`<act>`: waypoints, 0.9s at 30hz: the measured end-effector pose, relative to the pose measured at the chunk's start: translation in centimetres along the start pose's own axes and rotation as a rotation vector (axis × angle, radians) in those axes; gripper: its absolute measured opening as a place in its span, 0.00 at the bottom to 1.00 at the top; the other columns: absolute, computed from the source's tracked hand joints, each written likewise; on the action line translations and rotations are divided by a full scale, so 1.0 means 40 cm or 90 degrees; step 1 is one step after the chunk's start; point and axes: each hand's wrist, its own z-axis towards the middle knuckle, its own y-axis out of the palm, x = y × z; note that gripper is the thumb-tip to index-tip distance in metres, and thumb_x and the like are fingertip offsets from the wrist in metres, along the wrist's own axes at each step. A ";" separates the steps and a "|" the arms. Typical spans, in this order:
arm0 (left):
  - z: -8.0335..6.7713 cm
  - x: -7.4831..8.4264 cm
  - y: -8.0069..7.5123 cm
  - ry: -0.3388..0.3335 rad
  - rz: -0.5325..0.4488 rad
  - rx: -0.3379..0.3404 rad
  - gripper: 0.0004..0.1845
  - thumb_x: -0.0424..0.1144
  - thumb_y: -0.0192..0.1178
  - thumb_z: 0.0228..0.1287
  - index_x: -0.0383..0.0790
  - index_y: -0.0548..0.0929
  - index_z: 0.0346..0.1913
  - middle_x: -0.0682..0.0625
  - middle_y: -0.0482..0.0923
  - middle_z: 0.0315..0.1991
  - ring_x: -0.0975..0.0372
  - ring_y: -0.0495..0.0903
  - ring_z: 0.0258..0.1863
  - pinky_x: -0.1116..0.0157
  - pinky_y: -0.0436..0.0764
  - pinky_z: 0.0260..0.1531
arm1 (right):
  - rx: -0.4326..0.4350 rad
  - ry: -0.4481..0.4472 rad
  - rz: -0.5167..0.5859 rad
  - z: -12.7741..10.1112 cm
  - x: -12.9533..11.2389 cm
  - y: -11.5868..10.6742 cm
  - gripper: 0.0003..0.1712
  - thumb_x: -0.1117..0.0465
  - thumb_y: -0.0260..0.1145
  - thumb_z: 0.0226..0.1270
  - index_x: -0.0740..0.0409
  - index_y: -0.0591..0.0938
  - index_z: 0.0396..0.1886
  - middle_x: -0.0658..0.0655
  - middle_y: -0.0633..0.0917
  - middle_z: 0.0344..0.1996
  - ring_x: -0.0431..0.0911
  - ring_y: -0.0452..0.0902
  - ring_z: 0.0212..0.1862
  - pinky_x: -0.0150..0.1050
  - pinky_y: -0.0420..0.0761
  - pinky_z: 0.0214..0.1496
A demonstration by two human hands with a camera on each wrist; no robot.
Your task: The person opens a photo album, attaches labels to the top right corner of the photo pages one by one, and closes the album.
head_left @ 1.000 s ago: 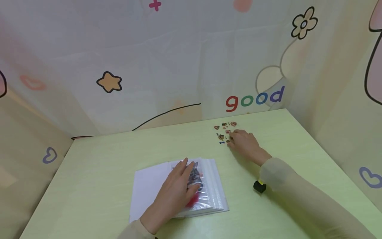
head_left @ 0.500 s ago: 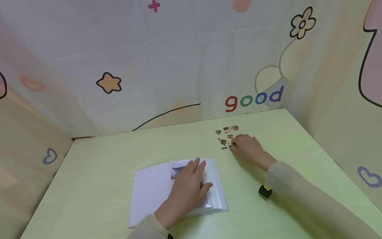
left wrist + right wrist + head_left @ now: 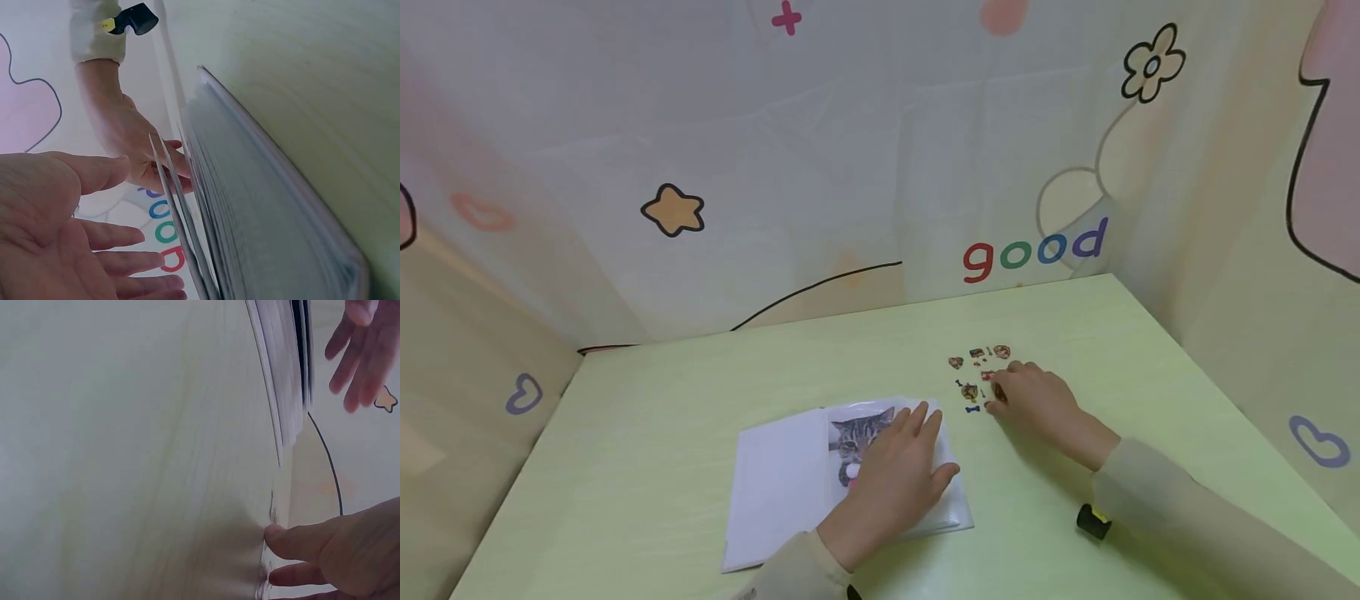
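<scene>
A: What takes up most of the view?

B: A pale green table [image 3: 700,392], walled in by a printed backdrop [image 3: 850,150] with a star, a flower and the word "good". On the near part of the table lies an open album [image 3: 782,483] of clear plastic sleeves, showing a cat photo [image 3: 853,433].

A: And the left hand?

B: The left hand [image 3: 898,479] lies flat on the album's right-hand sleeves, fingers straight and slightly spread, pointing away from the person, covering the lower part of the cat photo. From the left wrist view, the palm hovers over the lifted edges of the sleeves; it grips nothing.

A: The right hand?

B: The right hand [image 3: 1037,400] reaches forward, palm down, just right of the album. Its fingertips [image 3: 278,536] press on a clear sticker sheet [image 3: 979,375] that lies flat on the table, and the fingers are only gently bent, not curled round it. The hand covers the sheet's right edge.

A: Anything smaller?

B: A small black device with a yellow mark [image 3: 1092,521] at the right sleeve's cuff [image 3: 1131,492], close to the table.
</scene>
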 end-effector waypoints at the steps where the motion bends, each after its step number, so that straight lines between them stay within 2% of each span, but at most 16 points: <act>1: 0.001 0.004 -0.001 -0.001 0.000 -0.005 0.34 0.50 0.66 0.71 0.32 0.73 0.72 0.37 0.70 0.72 0.43 0.72 0.70 0.50 0.74 0.66 | -0.005 0.001 -0.005 -0.007 -0.003 0.000 0.12 0.54 0.76 0.65 0.58 0.86 0.36 0.56 0.82 0.33 0.52 0.76 0.37 0.50 0.82 0.37; 9: 0.011 0.023 0.011 0.012 0.024 -0.022 0.34 0.53 0.65 0.72 0.33 0.75 0.71 0.38 0.71 0.72 0.44 0.73 0.69 0.51 0.74 0.66 | -0.004 -0.010 -0.023 -0.065 -0.022 -0.007 0.11 0.53 0.76 0.65 0.56 0.85 0.35 0.57 0.81 0.35 0.53 0.76 0.38 0.50 0.81 0.35; 15: 0.020 0.035 0.021 0.010 0.027 -0.046 0.35 0.53 0.65 0.71 0.32 0.75 0.71 0.36 0.71 0.72 0.44 0.71 0.70 0.52 0.71 0.69 | 0.000 -0.016 -0.026 -0.102 -0.031 -0.010 0.14 0.54 0.78 0.63 0.57 0.87 0.40 0.56 0.82 0.35 0.53 0.77 0.39 0.48 0.81 0.34; 22: 0.031 0.053 0.026 -0.003 0.028 -0.073 0.33 0.54 0.65 0.71 0.33 0.77 0.69 0.37 0.72 0.71 0.44 0.70 0.72 0.51 0.68 0.71 | -0.010 -0.025 -0.022 -0.144 -0.036 -0.019 0.14 0.53 0.80 0.59 0.54 0.83 0.30 0.53 0.79 0.31 0.49 0.74 0.35 0.44 0.77 0.30; 27: 0.034 0.066 0.028 -0.004 0.043 -0.087 0.33 0.54 0.66 0.70 0.34 0.78 0.68 0.38 0.73 0.71 0.45 0.70 0.71 0.51 0.69 0.71 | -0.014 -0.033 -0.035 -0.168 -0.043 -0.022 0.16 0.52 0.81 0.58 0.56 0.85 0.35 0.54 0.79 0.32 0.49 0.74 0.35 0.44 0.78 0.30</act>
